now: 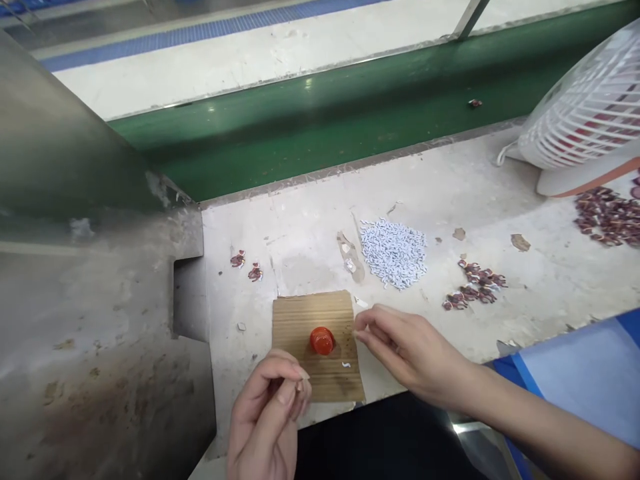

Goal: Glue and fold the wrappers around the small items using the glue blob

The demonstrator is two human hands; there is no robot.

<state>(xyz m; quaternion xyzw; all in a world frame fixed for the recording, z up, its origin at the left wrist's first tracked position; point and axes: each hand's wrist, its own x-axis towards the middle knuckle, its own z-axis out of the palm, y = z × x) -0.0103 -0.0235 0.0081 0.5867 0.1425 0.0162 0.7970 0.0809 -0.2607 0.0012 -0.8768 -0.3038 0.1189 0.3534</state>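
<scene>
Worn grey bench (500, 200) runs beside a green conveyor belt (350, 113), with a white fan (590, 113) at the far right. Left hand (273, 413) pinches something too small to identify, fingertips closed, just short of the red cap (321, 340) centred on a cardboard pad (300, 320). Right hand (410, 350) rests at the pad's edge, fingers nearly closed, contents not discernible; white pellets (394, 252) and dark red pieces (475, 283) lie heaped within reach.

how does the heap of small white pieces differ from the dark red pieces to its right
The heap of small white pieces is pale bluish white; the dark red pieces are maroon. The white heap is one dense, larger mound, while the red pieces lie in a few loose, smaller clusters. Both rest on the worn grey worktop, beyond the right hand.
</scene>
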